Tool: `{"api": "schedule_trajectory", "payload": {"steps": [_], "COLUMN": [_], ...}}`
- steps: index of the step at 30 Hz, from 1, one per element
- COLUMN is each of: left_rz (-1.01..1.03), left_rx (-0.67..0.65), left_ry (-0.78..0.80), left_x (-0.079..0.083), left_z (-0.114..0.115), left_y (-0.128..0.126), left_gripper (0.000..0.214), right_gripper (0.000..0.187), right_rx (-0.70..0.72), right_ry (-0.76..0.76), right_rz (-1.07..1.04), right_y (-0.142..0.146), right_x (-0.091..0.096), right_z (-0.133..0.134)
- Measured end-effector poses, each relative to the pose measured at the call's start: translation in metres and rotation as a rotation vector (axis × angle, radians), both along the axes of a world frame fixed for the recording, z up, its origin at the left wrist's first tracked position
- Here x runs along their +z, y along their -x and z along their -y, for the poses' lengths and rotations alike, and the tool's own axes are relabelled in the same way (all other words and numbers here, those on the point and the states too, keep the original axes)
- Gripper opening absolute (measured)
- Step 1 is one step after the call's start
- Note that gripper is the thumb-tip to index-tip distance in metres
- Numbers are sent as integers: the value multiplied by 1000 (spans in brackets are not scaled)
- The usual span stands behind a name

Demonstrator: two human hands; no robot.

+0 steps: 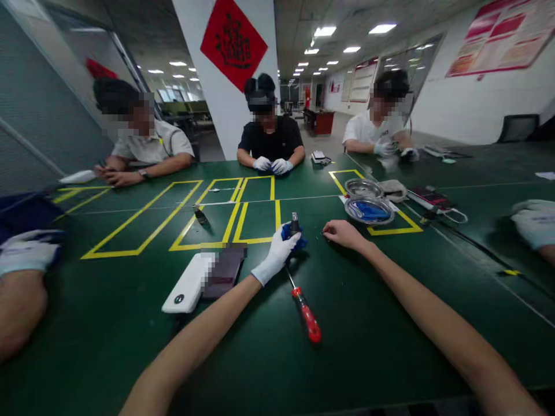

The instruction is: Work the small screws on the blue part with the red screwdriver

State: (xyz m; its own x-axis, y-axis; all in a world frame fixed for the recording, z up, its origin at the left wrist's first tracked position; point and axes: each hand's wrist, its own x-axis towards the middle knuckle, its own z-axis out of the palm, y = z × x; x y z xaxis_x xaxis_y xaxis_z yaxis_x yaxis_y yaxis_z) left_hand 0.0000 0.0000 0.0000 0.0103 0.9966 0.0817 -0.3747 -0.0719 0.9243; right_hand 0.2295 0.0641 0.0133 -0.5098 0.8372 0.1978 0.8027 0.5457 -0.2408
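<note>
Office room, ceiling lights on, white pillar (225, 118) with a red sign (234, 45) behind a green counter (368, 346) marked out in yellow tape (117, 253). Left hand (277, 254), in a white glove, is clamped on a black part (295, 224) with its metal tip up, blue wrap (300, 243) bunched round its lower end; part is just above the counter, near the middle of the view. Right hand (344, 234), bare, is down at the counter, apart from the left, fingertips bunched beside tiny specks; can't tell if they grip anything. Screwdriver (309, 316), red handle toward the wearer, lies below the left hand, shaft pointing at it. Left of that, a white phone (189, 283) and a dark slab (225, 271), touching or overlapping. A second black part (200, 215) sits farther out by a tape line. Right side: two metal dishes (369, 222), the near one with blue stuff (368, 211) in it, a crumpled glove (393, 189) just beside, then a dark device (429, 198) and a black cable (468, 244). Three co-workers (284, 136) sit across; other people's gloved hands (535, 222) show at both side edges.
</note>
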Motion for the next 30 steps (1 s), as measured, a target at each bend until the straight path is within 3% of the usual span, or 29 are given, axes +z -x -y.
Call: {"api": "schedule_trajectory", "payload": {"steps": [12, 15, 20, 22, 25, 30], "left_rz": [108, 68, 51, 44, 25, -31], "left_rx": [-159, -178, -144, -141, -136, -132], "left_ry": [147, 159, 150, 140, 90, 13], "left_x": [0, -2, -2, -2, -5, -11], "left_z": [4, 4, 4, 4, 3, 2], "left_y": [-4, -2, -4, -5, -5, -5], "left_gripper": [47, 46, 48, 48, 49, 48], "right_gripper": [10, 10, 17, 19, 17, 13], "right_rx": [5, -10, -21, -30, -23, 0], "right_ry": [-66, -59, -4, -16, -85, -224], "right_rz": [171, 20, -616, -758, -790, -646], "right_y": [7, 18, 50, 62, 73, 74], "right_x": [5, 2, -5, -7, -9, -9], "right_z": [9, 14, 28, 36, 47, 57]}}
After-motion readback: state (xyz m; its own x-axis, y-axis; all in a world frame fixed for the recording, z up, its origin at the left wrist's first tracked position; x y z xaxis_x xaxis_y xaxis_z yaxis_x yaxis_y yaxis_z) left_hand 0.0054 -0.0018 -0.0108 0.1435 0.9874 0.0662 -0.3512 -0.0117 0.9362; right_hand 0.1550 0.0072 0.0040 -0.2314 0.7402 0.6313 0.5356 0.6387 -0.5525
